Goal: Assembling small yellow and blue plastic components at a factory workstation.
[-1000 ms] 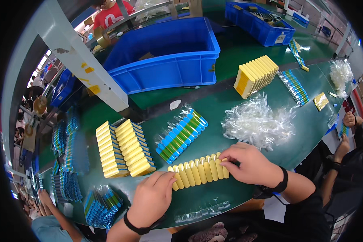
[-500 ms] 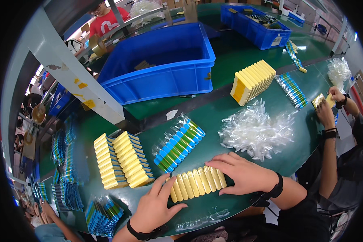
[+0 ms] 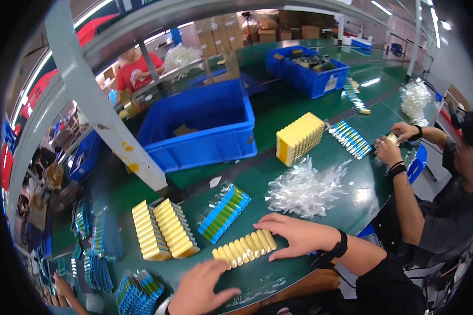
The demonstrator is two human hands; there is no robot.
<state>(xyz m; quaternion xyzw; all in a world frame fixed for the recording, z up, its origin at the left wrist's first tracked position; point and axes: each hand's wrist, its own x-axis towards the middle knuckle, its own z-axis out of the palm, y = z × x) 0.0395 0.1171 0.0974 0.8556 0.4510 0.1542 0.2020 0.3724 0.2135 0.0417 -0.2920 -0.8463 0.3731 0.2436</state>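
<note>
Directly before me lies a row of rounded yellow pieces (image 3: 244, 249), set side by side on the green table. My right hand (image 3: 302, 237) spans the row's right end, with fingers at the far side and thumb at the near side. My left hand (image 3: 200, 287) is just off the left end, thumb and fingers spread and nothing in them. Behind the row lies a slanted batch of blue-and-green wrapped pieces (image 3: 225, 212) in clear film. Two stacked columns of yellow-topped pieces (image 3: 165, 228) stand to its left.
A heap of clear plastic sleeves (image 3: 307, 189) and a yellow block stack (image 3: 300, 137) lie right of centre. Large blue bins (image 3: 205, 142) stand behind, beside a grey post (image 3: 115, 131). Blue wrapped bundles (image 3: 137, 294) sit at front left. A co-worker's hands (image 3: 391, 149) work at right.
My left hand has come off the left end of the yellow row and spread. My right hand stays at the right end. The view has tilted up, showing more background.
</note>
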